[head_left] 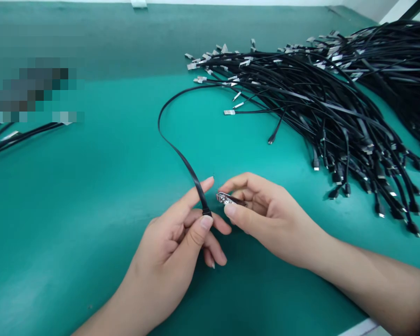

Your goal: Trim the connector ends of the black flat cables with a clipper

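Our left hand (175,240) pinches one end of a flat black cable (192,174) that loops back to the nearer cable pile (301,95); our right hand (271,212) holds small metal clippers (227,199), just beside, not touching it. This one looks unfinished; which others are done, we can't tell!

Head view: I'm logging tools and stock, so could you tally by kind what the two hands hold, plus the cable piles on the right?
Black cable, in the left hand: 1
Small metal clipper, in the right hand: 1
Nearer pile and farther pile of cables: 2
Total: 4
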